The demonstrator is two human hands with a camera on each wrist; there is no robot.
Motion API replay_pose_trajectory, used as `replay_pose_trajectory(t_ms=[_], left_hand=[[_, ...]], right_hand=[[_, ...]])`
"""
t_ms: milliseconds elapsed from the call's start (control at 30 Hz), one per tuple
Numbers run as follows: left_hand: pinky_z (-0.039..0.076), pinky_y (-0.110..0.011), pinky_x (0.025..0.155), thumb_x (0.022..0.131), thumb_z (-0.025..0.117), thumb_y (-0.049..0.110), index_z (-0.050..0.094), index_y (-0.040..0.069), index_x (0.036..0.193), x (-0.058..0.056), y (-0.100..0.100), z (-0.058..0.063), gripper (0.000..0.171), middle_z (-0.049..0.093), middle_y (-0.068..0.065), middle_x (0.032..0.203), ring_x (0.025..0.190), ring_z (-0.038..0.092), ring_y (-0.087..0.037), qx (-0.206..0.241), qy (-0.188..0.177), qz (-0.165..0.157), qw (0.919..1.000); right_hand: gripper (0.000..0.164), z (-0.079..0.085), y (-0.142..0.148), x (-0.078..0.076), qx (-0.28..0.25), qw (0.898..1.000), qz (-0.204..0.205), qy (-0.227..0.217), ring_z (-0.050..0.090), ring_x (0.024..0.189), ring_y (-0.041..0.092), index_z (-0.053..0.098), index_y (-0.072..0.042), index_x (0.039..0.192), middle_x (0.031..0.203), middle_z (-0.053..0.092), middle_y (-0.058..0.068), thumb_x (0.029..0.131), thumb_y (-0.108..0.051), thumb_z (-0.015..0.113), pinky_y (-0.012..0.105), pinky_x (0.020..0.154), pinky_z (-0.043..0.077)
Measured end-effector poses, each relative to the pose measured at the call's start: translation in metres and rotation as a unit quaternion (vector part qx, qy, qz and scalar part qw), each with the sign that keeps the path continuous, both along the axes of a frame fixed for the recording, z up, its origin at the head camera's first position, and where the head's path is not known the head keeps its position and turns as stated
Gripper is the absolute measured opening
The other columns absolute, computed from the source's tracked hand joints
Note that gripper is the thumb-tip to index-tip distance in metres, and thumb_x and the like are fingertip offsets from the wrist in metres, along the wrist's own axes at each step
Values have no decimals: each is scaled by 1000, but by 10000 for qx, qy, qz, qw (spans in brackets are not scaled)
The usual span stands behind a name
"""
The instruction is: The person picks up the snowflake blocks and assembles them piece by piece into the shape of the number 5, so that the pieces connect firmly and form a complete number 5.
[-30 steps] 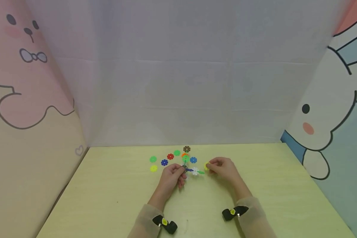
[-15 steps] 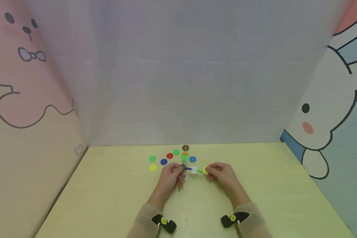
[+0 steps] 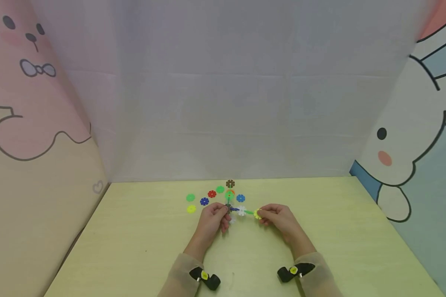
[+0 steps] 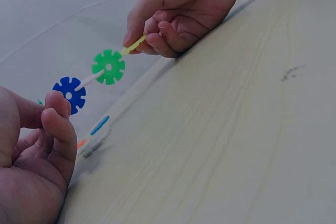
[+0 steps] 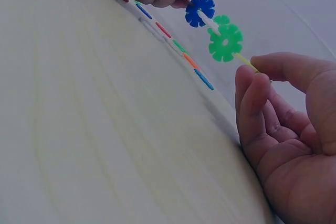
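My left hand (image 3: 212, 218) pinches a dark slotted snowflake disc (image 3: 229, 208) between thumb and fingers. From it a chain of interlocking discs runs rightward: a blue disc (image 4: 69, 95), a white disc (image 3: 241, 211) and a green disc (image 4: 108, 67). Another branch leads away from the dark disc to a second green disc (image 3: 229, 195). At the chain's right end my right hand (image 3: 280, 218) pinches a yellow disc (image 5: 245, 63). The yellow disc's edge meets the green disc's rim; how deep it sits in a slot I cannot tell.
Loose discs lie flat behind the hands: brown (image 3: 230, 184), red (image 3: 212, 194), dark blue (image 3: 204, 201), light blue (image 3: 240, 198), yellow (image 3: 191, 209) and two green ones. The pale wooden table (image 3: 134, 247) ends at a white cloth backdrop (image 3: 223, 123).
My right hand has brought the yellow disc left and slightly down, from apart to touching the green disc at the chain's end. The left hand keeps its grip nearly in place.
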State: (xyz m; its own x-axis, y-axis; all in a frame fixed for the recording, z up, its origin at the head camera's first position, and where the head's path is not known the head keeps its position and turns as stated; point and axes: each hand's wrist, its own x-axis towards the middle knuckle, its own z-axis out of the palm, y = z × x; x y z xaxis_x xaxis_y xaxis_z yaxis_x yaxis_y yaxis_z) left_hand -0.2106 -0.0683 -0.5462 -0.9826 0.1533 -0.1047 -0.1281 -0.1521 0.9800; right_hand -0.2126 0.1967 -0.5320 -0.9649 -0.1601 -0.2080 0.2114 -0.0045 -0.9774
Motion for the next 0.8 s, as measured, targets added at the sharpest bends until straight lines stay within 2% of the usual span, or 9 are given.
replay_pose_trajectory(t_ms=[500, 800], left_hand=[[52, -24, 50, 111, 63, 12, 63, -8, 108, 1, 0, -1, 20, 69, -6, 78, 57, 60, -11, 43, 33, -29, 10000], [52, -23, 50, 111, 62, 11, 64, -8, 108, 1, 0, -1, 19, 69, -6, 78, 57, 60, -11, 32, 58, 2, 10000]], right_hand=[[16, -1, 1, 1, 158, 9998, 138, -14, 72, 77, 16, 73, 8, 110, 89, 79, 9, 103, -6, 75, 25, 69, 58], [16, 0, 3, 0, 65, 9998, 197, -26, 71, 77, 17, 74, 6, 110, 89, 78, 8, 102, -8, 76, 25, 68, 58]])
